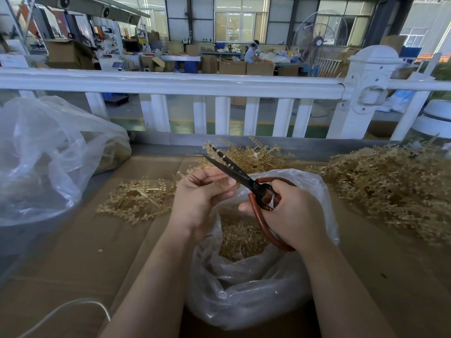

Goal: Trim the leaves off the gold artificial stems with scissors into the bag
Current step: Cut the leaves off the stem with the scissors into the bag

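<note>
Stem (214,152) pinched by left hand (202,193), mostly hidden | right hand (290,213) grips scissors (234,170) | bag (246,284) below

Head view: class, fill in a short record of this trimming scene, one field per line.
left hand: pinches a gold stem
right hand: grips scissors, blades parted at the stem
bag: open below the hands, gold trimmings inside
untrimmed pile: to the right
surface: cardboard
</note>
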